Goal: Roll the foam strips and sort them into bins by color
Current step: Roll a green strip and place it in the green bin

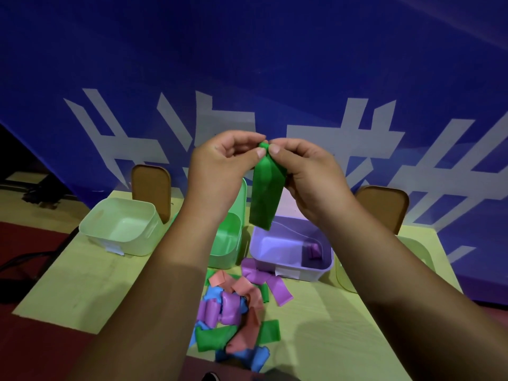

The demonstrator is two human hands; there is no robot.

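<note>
A green foam strip point(265, 193) hangs in the air above the bins. My left hand point(220, 166) and my right hand point(305, 171) both pinch its top end, which is curled over between thumbs and fingertips. Below it stand a green bin point(233, 215), partly hidden by my left forearm, and a purple bin point(291, 268) with one rolled purple piece point(313, 250) inside. A pile of loose strips point(239, 312) in purple, pink, blue and green lies on the table in front of the bins.
A pale bin point(121, 229) stands at the left of the yellow-green table point(82, 284). Another pale bin point(423, 254) shows behind my right forearm. Two brown lids point(151, 188) lean against the blue banner behind the bins.
</note>
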